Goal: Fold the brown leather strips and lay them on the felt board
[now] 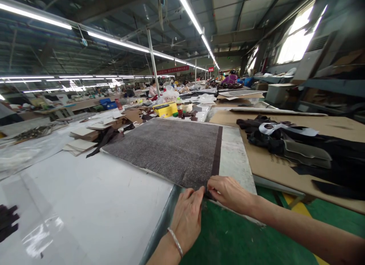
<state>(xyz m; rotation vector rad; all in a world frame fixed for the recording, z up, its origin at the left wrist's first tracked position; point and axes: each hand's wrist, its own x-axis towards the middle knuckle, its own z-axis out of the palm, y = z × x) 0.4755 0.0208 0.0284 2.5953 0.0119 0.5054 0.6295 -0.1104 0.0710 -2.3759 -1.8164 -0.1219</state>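
A dark grey-brown speckled sheet of material lies flat on a pale board. A smooth darker strip runs along its right side. At the sheet's near right corner, my left hand, with a bracelet on the wrist, has its fingers bent and close together on the near edge. Just right of it, my right hand is closed at the near end of the darker strip, fingers curled in. The fingertips of both hands almost meet, and they partly hide the corner.
White tabletop spreads left, with pale card pieces and dark scraps. A yellow box stands beyond the sheet. Dark material covers cardboard at right. Green floor shows below my hands. People sit farther back.
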